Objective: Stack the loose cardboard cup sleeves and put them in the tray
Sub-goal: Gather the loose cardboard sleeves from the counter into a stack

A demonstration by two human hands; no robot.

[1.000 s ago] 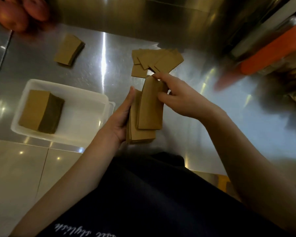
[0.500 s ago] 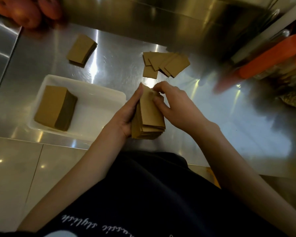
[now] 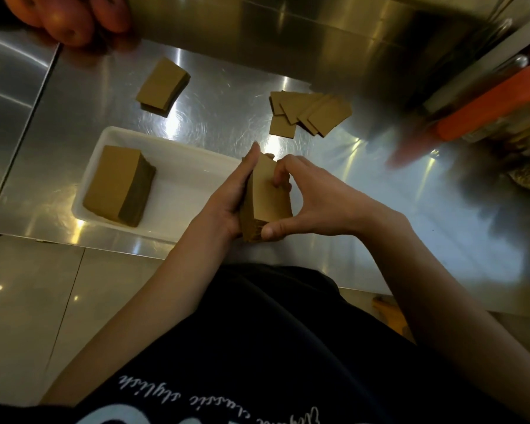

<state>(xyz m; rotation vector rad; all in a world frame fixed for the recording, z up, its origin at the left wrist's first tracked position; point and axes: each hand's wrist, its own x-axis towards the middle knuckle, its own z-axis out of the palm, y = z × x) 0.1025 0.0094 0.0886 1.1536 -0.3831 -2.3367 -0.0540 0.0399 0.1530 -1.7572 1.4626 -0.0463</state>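
Fingers of both hands, left hand (image 3: 227, 206) and right hand (image 3: 322, 200), grasp the sleeve stack (image 3: 266, 200); shirt (image 3: 257, 362) script unreadable.

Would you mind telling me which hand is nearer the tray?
Left. The left hand sits at the tray's right end, overlapping it in view; the right hand is farther right, beyond the held stack.

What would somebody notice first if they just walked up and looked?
Two hands, left and right, squeezing a brown stack of sleeves in the middle. To the left, a white tray already holds a thick stack. Farther back on the shiny counter lie a fanned pile and a small stack.
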